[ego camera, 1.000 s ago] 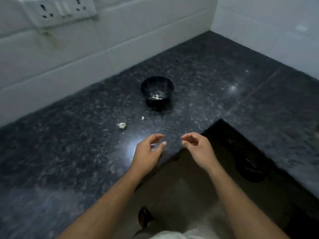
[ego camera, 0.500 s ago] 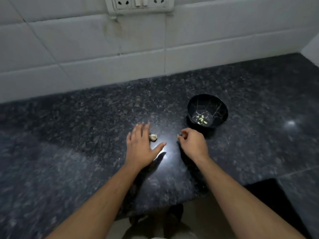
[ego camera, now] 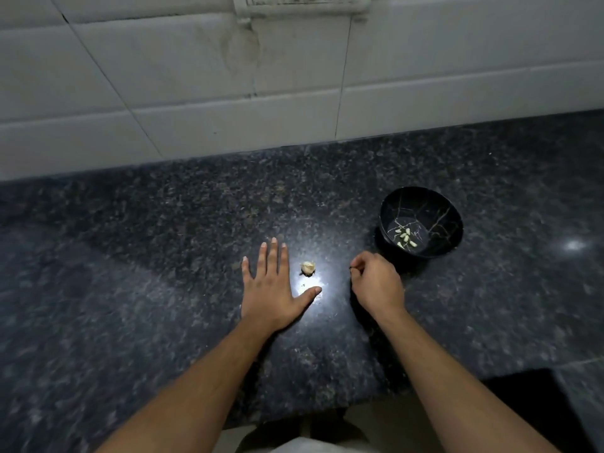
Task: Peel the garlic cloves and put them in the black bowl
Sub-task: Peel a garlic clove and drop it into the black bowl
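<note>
We see both forearms reach up from the bottom edge onto the dark speckled countertop (ego camera: 163, 256). Our left hand (ego camera: 271, 286) lies palm down and flat on the stone, its fingers straight and close together pointing toward 12 o'clock, the thumb stretched out toward 3 o'clock. Our right hand (ego camera: 376, 282) sits knuckles up with its fingers curled under, the fingertips drawn together at its 9 o'clock side.

Something small and dark shows at those right fingertips, but it is too tiny for us to name, and we cannot tell whether the fingers pinch anything. The switch plate (ego camera: 300, 4) on the white tiled wall (ego camera: 163, 76) is cut off by the top edge. The bright glare on the stone around the garlic washes out any fine scraps there. A pale garment at the bottom edge is mostly out of frame.

The unpeeled garlic piece (ego camera: 308, 268) lies on the counter between our two hands, just beside the left hand at its 3 o'clock and clear of the fingers, above the outstretched thumb. The right hand is farther off, at the garlic's 3 o'clock. The black bowl (ego camera: 421, 197) stands at 1 o'clock from the right hand, close to its knuckles, with several peeled cloves (ego camera: 405, 238) lying on its bottom.
</note>
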